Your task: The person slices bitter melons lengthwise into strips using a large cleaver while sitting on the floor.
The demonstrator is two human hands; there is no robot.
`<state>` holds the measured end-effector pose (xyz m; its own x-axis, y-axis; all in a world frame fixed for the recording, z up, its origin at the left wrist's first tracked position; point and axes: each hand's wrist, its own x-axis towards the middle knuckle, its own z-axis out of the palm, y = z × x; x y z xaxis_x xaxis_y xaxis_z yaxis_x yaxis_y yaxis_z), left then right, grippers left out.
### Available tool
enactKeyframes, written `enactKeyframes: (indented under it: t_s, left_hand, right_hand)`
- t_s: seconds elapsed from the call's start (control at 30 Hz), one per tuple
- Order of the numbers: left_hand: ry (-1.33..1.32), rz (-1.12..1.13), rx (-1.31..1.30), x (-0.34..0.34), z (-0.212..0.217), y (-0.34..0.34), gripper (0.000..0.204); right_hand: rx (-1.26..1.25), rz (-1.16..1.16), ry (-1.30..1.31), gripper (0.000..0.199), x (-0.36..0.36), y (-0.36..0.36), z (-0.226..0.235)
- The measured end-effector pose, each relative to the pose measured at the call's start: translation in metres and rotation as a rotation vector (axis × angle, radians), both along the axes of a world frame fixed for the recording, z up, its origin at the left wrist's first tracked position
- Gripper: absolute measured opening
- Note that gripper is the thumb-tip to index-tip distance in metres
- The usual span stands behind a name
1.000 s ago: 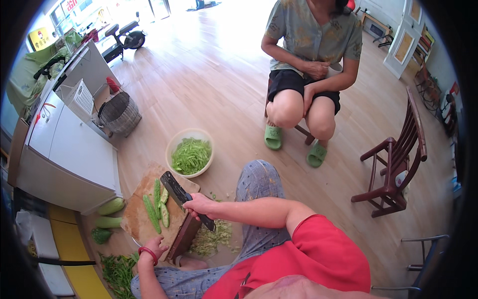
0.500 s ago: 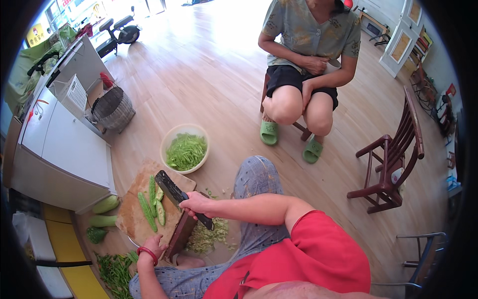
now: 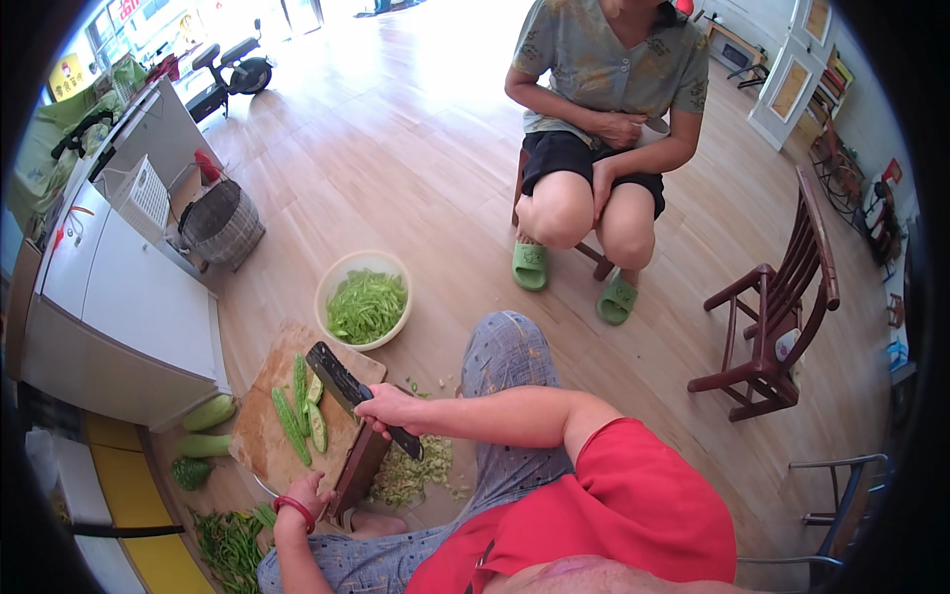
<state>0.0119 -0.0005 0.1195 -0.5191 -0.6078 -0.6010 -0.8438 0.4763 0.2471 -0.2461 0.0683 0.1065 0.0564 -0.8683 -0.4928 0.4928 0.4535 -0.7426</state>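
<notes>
A black cleaver (image 3: 336,374) is in my right hand (image 3: 388,408), its fingers closed round the handle, the blade slanting over the right edge of a wooden cutting board (image 3: 259,421). On the board lie several lengths of bitter melon (image 3: 290,426); some are cut open and show a pale hollow inside. My left hand (image 3: 309,493), with a red bangle at the wrist, is at the board's near edge with its fingers apart and nothing in them. Just beyond the board stands a cream bowl (image 3: 409,315) of sliced green vegetable (image 3: 366,305).
Pale green scraps (image 3: 421,470) lie on the floor beside the board. Whole gourds (image 3: 206,445) and a heap of green peppers (image 3: 233,544) are at the left, near a white cabinet (image 3: 129,327). A seated person (image 3: 614,119) holds a cup; a wooden chair (image 3: 762,356) stands right.
The whole view has shifted slightly. My hands, the cleaver and the bitter melon pieces keep nearly the same places relative to the board.
</notes>
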Motion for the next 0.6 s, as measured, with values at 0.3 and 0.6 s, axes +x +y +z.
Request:
enactKeyframes:
  t_s: [0.3, 0.6]
  left_hand:
    - [-0.012, -0.006, 0.021, -0.008, 0.000, 0.003, 0.049]
    - [0.414, -0.048, -0.173, 0.019, -0.018, -0.026, 0.036]
  right_hand:
    - [-0.001, 0.003, -0.005, 0.010, -0.006, 0.004, -0.006]
    - [0.040, 0.014, 0.100, 0.014, -0.008, -0.010, -0.001]
